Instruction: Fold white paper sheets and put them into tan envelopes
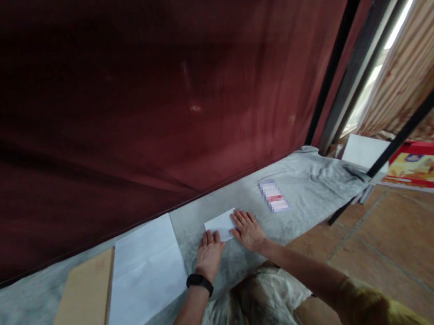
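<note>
A small white piece of paper [220,225], perhaps folded, lies on the grey cloth [191,212] in front of me. Flat on its near left edge rests my left hand [210,252], fingers stretched out; a black band circles that wrist. My right hand [248,228] presses on the paper's right end with its fingers spread. Neither hand grips anything. Left of my hands is a large white sheet [146,278], faintly creased. Beyond it lies a stack of brown paper or card [78,308].
A pixelated pinkish card or slip [273,196] lies on the cloth to the right. Dark red sheeting [176,98] rises behind the narrow surface. Black frame bars [333,72] stand at the right. A white box [367,152] and a red-yellow printed carton [433,166] sit beyond, near the tiled floor [404,244].
</note>
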Available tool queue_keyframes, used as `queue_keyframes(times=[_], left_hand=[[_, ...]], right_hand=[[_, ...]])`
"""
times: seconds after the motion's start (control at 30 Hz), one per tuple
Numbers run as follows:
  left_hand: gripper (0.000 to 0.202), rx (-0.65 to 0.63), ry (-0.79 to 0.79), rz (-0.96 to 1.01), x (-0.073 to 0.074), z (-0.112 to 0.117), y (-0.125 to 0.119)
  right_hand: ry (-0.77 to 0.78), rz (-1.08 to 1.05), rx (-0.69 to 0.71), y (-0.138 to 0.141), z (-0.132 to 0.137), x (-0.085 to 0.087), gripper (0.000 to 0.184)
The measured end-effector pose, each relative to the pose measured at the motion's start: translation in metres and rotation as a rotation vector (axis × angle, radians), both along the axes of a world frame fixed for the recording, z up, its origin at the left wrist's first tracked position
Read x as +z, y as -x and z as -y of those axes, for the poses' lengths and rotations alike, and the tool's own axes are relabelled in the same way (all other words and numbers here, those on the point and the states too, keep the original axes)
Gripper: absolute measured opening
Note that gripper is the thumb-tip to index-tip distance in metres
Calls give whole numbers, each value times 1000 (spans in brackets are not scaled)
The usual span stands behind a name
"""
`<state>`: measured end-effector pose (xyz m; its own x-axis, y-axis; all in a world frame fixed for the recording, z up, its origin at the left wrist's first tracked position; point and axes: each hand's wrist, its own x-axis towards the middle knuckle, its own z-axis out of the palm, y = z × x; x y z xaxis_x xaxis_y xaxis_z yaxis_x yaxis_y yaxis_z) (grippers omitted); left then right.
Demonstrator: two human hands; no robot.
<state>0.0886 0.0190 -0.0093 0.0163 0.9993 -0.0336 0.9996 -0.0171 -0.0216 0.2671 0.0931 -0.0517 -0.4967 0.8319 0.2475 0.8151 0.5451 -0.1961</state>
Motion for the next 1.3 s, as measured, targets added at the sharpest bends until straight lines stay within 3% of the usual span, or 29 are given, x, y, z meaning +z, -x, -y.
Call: queue_keyframes(times=[0.13, 0.23, 0.3, 0.4, 0.5, 0.63, 0.73, 0.93, 1.13, 1.3], left_hand=[[46, -45, -4, -54, 1, 1, -4], [51, -62, -15, -48, 7, 2, -5], [49, -81, -37, -26, 14, 6, -5], [43, -109, -95, 66, 32, 12, -2], [30, -32, -169, 292, 53, 11, 7], [20, 262, -217, 887, 65, -10, 27], [23, 397, -287, 1154, 55, -26, 34], [36, 521, -344, 1246, 28, -40, 36], [28, 604, -317, 1184, 10, -45, 36], [17, 634, -260, 1015, -8, -43, 33]], right_hand=[[-16, -32, 15, -3, 3, 10, 55], [-42, -59, 157, -5, 7, 18, 53], [-42, -65, 259, -6, 8, 23, 49], [21, -93, 288, -9, 7, 31, 37], [125, -164, 284, -13, -1, 45, 33], [318, -366, 228, -15, -19, 63, 29], [411, -495, 187, -8, -31, 64, 26], [426, -538, 103, 12, -57, 49, 33], [363, -487, 68, 10, -65, 42, 34], [216, -379, 110, 4, -36, 28, 42]])
